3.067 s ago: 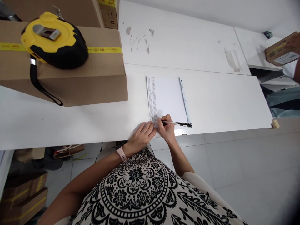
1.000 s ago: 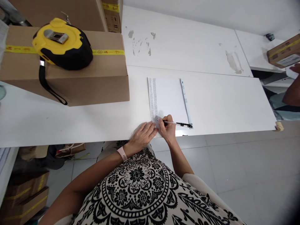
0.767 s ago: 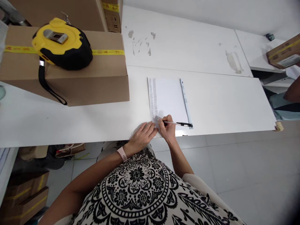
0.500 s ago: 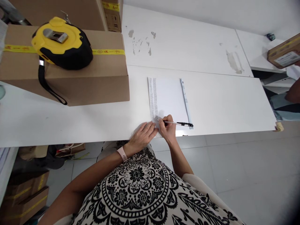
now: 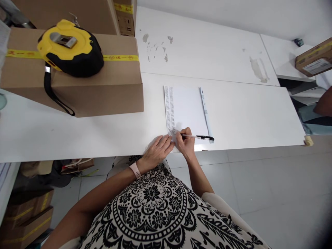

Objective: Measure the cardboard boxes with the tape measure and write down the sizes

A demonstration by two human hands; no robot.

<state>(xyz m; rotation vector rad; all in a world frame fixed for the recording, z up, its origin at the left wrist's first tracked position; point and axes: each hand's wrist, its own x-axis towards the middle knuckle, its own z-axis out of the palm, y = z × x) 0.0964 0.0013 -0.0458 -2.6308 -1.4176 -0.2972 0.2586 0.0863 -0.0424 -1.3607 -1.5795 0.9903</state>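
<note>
A sheet of paper (image 5: 189, 110) lies on the white table, with two columns of small handwriting down its left side. My right hand (image 5: 185, 141) is closed around a black-and-clear pen (image 5: 201, 137), its tip at the lower end of the second column; the tip itself is hidden by my fingers. Flat on the lower left corner of the paper rests my left hand (image 5: 159, 150), fingers stretched out, holding nothing. A light blue printed strip (image 5: 206, 112) runs along the paper's right edge.
A cardboard box (image 5: 103, 93) with yellow tape stands at the left, and a yellow-and-black tape measure (image 5: 71, 50) sits on top. The white table (image 5: 246, 114) has peeled patches farther back. Another person's arm (image 5: 323, 102) shows at the far right near a labelled box (image 5: 315, 58).
Almost nothing differs. The view has shifted very slightly, while both hands and the pen stay in the same place on the paper.
</note>
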